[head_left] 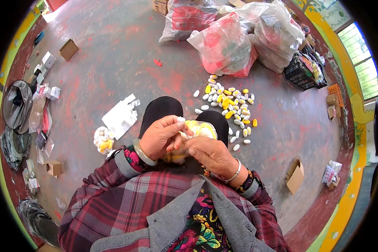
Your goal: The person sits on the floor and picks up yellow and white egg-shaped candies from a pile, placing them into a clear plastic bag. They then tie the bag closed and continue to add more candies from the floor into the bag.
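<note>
My left hand (160, 135), with a pale bangle at its wrist, is closed in a pinch. A small white piece (181, 119) shows at its fingertips; its kind cannot be told. Close beside it, my right hand (213, 154) has its fingers drawn together, and what they hold is hidden. Between and behind the hands, a clear plastic bag (202, 129) with yellow and white pieces in it rests at my lap. On the floor just past my right knee lies a loose spread of small oval yellow and white pieces (225, 102).
White sheets (121, 116) and a small bag of white and yellow bits (103, 140) lie left of my knees. Large stuffed plastic sacks (227, 46) stand ahead. A black crate (300, 72) and an open cardboard box (295, 175) are at right; small boxes (48, 60) line the left wall.
</note>
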A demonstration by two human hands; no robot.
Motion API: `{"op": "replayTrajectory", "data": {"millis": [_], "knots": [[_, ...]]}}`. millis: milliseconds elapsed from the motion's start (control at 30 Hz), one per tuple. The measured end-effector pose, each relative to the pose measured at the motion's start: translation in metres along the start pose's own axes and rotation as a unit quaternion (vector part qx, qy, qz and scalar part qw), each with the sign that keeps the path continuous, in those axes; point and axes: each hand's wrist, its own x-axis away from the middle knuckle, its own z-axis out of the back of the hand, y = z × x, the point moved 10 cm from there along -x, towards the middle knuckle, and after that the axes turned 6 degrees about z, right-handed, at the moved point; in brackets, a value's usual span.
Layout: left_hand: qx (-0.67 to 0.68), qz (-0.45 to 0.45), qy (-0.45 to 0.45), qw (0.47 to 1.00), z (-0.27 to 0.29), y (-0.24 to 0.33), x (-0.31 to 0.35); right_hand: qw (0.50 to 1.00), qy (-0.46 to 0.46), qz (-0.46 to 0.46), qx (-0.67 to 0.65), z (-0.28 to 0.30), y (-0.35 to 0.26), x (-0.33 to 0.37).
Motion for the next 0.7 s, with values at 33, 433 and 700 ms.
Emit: {"op": "replayTrajectory", "data": {"millis": [33, 433, 700], "knots": [[-0.003, 0.008, -0.008, 1.000, -0.004, 0.001, 0.002, 1.000, -0.007, 0.010, 0.026, 0.000, -0.002, 0.000], [-0.415, -0.149, -0.104, 0.891, -0.023, 0.011, 0.012, 0.985, -0.012, 0.070, 0.155, -0.007, -0.029, -0.005], [-0.613, -0.229, -0.100, 0.750, -0.039, 0.014, 0.019, 0.987, 0.033, 0.037, 0.152, 0.001, -0.022, 0.005]]}}
